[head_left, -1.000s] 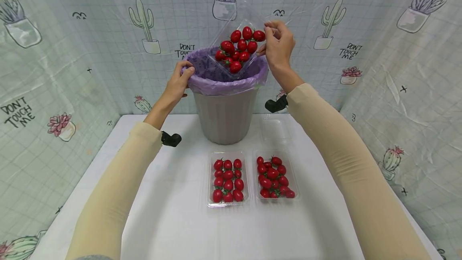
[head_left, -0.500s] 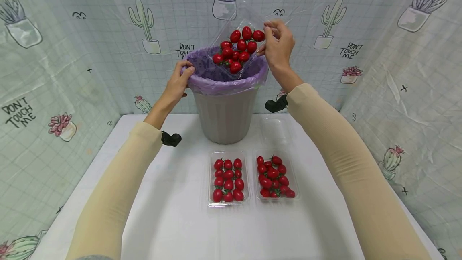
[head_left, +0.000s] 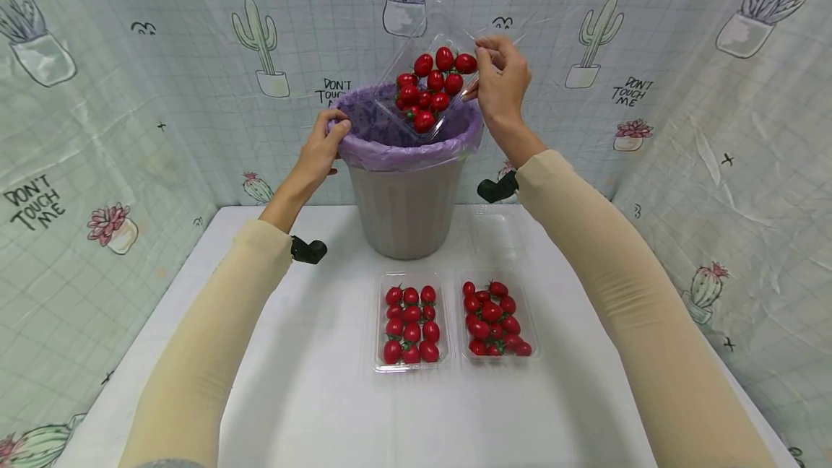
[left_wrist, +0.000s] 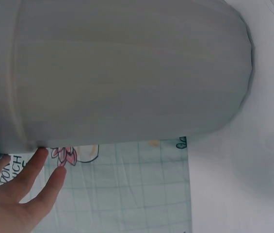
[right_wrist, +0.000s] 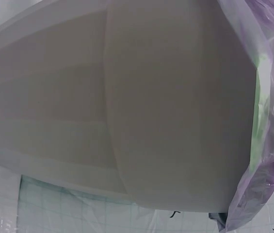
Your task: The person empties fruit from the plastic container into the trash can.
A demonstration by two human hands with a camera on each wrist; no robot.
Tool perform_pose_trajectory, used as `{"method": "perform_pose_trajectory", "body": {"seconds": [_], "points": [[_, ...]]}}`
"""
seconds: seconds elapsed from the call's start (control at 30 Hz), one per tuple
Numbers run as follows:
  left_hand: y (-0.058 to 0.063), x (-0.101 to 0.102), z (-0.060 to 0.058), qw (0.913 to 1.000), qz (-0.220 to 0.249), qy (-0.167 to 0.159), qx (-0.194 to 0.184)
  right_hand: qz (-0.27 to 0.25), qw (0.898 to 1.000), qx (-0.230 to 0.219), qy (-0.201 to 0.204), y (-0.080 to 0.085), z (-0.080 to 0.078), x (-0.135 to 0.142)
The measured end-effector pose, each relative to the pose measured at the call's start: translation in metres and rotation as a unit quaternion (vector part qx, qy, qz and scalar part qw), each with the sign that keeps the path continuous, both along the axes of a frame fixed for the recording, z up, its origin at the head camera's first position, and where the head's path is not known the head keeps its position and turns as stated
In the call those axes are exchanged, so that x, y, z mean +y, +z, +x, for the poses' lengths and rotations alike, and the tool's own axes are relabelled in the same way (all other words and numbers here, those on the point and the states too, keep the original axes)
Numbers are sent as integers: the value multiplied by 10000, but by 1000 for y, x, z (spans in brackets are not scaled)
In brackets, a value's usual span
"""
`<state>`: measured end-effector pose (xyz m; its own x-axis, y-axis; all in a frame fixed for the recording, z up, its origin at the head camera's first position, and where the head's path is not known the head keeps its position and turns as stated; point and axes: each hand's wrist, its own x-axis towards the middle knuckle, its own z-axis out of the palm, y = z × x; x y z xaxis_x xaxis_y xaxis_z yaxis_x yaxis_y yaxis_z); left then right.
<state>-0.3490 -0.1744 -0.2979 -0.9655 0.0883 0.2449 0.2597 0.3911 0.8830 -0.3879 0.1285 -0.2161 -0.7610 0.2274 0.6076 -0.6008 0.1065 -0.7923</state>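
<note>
A grey trash bin point(head_left: 408, 211) with a purple liner bag point(head_left: 416, 157) folded over its rim stands at the back of the table. My left hand point(head_left: 320, 146) holds the bin's left rim, thumb over the liner; in the left wrist view its fingertips point(left_wrist: 42, 151) touch the outer wall. My right hand point(head_left: 503, 85) pinches the right side of a clear plastic container point(head_left: 403, 121), tilted over the bin's mouth. Several red cherry tomatoes point(head_left: 435, 81) lie in it. The bin's bottom is hidden. My right hand is out of the right wrist view, which the bin wall point(right_wrist: 175, 107) fills.
Two clear boxes of cherry tomatoes stand side by side in front of the bin, a left box point(head_left: 411, 369) and a right box point(head_left: 528, 309). A clear plastic tray or lid point(head_left: 495, 233) lies behind the right box on the white table point(head_left: 312, 381). Patterned cloth point(head_left: 195, 56) hangs around.
Tomatoes at the container's lower left slid further left, and one seen at its left edge half a second ago is gone from there. Both hands have stayed nearly still.
</note>
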Motion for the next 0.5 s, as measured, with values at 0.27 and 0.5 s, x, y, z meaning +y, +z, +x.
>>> {"method": "perform_pose_trajectory", "body": {"seconds": [0.27,0.5], "points": [[1,0,0,10000,13,-9,-20,104,9998,70,-145,0,-2,0],[1,0,0,10000,7,-16,12,161,9996,68,-206,1,-1,0]]}}
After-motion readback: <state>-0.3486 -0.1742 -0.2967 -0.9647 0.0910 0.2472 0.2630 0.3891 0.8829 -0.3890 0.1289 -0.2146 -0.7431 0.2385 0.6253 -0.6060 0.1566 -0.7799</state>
